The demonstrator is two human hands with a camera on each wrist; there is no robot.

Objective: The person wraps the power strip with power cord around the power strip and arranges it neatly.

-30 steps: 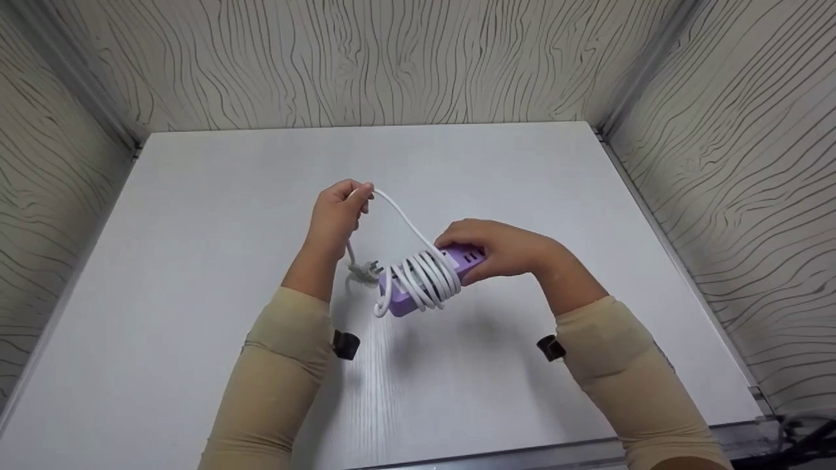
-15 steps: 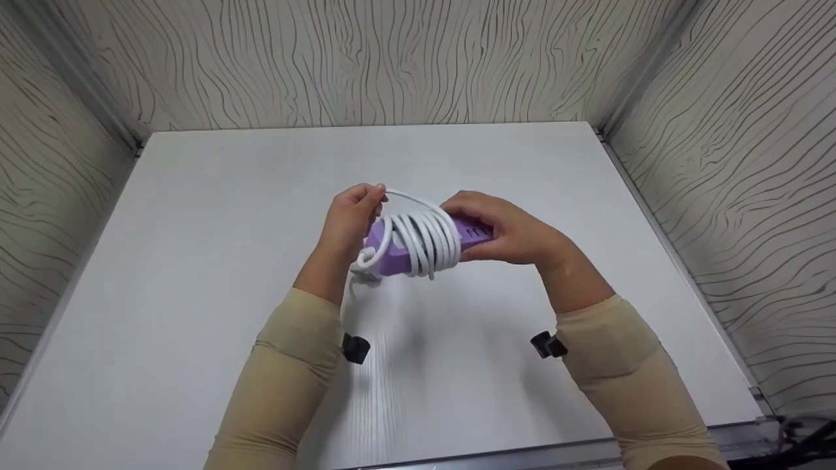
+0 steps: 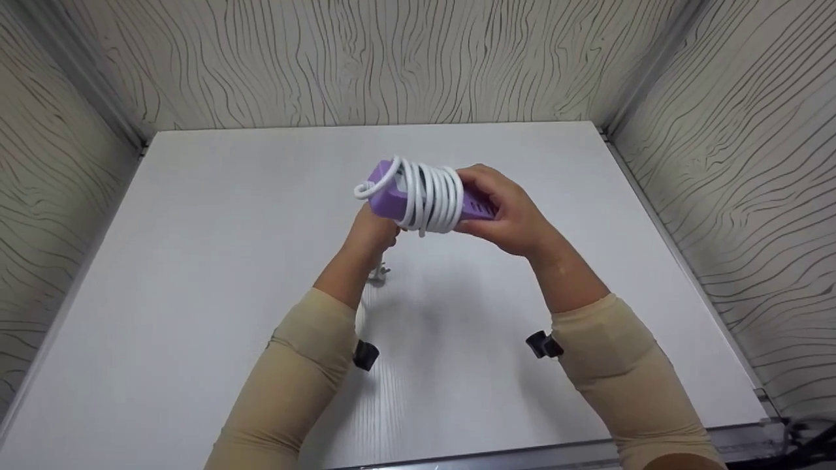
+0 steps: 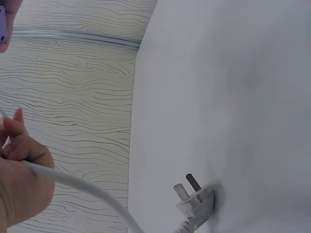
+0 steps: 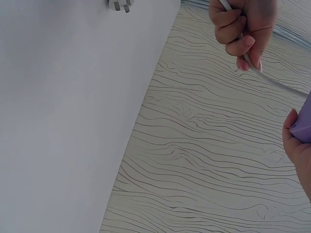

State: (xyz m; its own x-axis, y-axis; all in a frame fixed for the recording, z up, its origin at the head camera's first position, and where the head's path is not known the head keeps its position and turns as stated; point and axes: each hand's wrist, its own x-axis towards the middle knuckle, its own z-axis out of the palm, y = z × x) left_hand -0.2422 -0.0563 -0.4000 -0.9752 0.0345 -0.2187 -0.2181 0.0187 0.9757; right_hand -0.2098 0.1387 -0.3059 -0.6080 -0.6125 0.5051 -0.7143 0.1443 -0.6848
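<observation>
A purple power strip is held up above the white table, tilted. Several turns of its white cord are wound round its middle. My right hand grips the strip's right end, thumb below and fingers over the top. Behind and below the strip's left end, my left hand is partly hidden in the head view. The right wrist view shows that left hand with fingers curled round the free length of cord. A plug with metal pins hangs from the cord's end, close over the table.
The white table is bounded by wood-grain panels at the back and both sides. A metal rail runs along the front edge. Dark cables lie at the front right corner.
Both hands have raised the power strip toward the back of the table. My left hand has moved from above the strip, bringing the cord over and down behind it.
</observation>
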